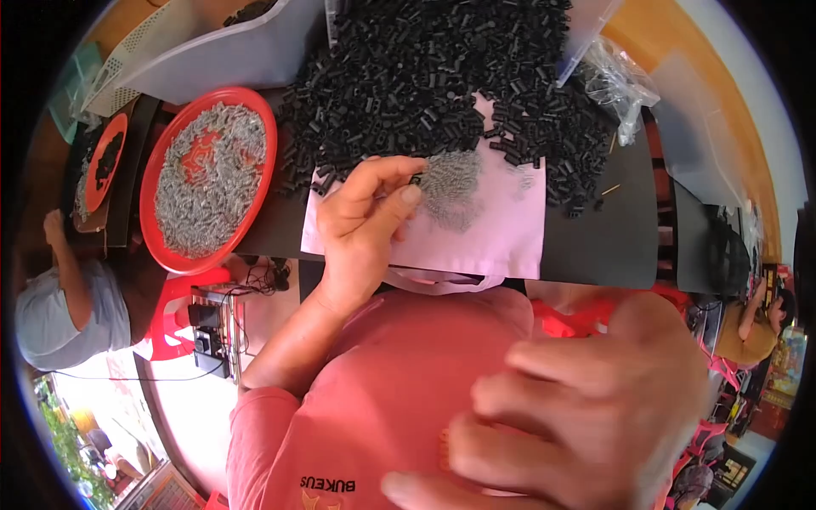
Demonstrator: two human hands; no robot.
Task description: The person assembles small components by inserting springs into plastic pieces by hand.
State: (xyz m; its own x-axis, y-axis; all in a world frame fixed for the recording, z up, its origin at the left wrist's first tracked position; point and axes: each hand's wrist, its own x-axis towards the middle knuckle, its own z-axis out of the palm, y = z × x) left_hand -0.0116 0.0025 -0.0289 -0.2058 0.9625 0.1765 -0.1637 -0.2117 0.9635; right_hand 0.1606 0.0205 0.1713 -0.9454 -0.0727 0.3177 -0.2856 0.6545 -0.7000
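Note:
My left hand [361, 217] is over the pink cloth [510, 229], with thumb and forefinger pinched on a small black plastic piece [416, 179] that they mostly cover. Beside those fingertips lies a patch of fine, grey, spring-like metal pieces [453, 191]. My right hand [586, 416] is raised large at the lower right, in front of my red shirt. It is blurred, its fingers look apart and loosely bent, and nothing shows in them. A big heap of short black plastic pieces [425, 76] covers the table behind the cloth.
A red oval tray [270, 161] of small silvery metal pieces stands left of the cloth. Grey plastic bins [229, 55] are at the back left. Clear plastic bags [625, 89] lie at the right. Two other people [81, 297] sit at the far left and far right.

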